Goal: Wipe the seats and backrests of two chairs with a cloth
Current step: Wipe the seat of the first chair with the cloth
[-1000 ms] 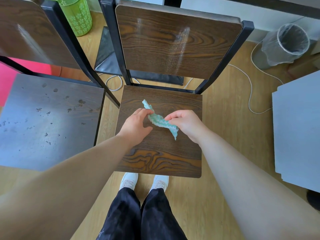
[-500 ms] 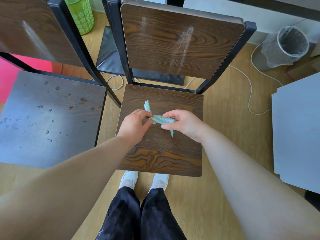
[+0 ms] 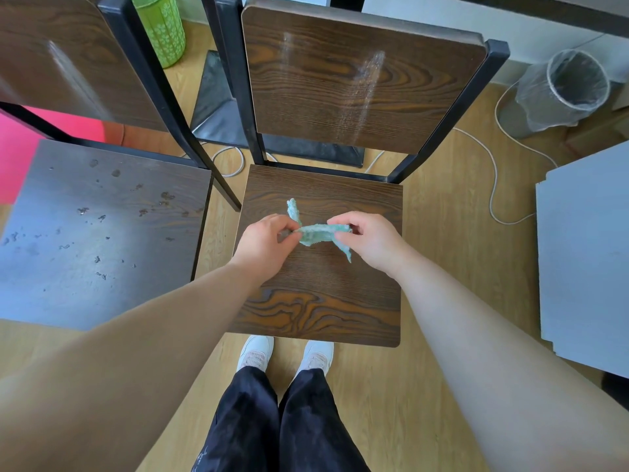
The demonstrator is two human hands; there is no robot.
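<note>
A small teal cloth is stretched between my two hands just above the seat of the middle chair. My left hand pinches its left end and my right hand pinches its right end. One corner of the cloth sticks up, another hangs down. This chair's brown wooden backrest stands upright behind and shows pale streaks. A second chair stands to the left; its seat carries several dark specks and its backrest rises at the upper left.
A green patterned bin stands behind the chairs, and a lined waste bin sits at the upper right. A white cable trails over the wooden floor. A grey surface edges in at the right. My shoes are under the seat's front edge.
My hands have come closer together and levelled the cloth; it is now bunched into a shorter, nearly horizontal strip. The view has shifted slightly.
</note>
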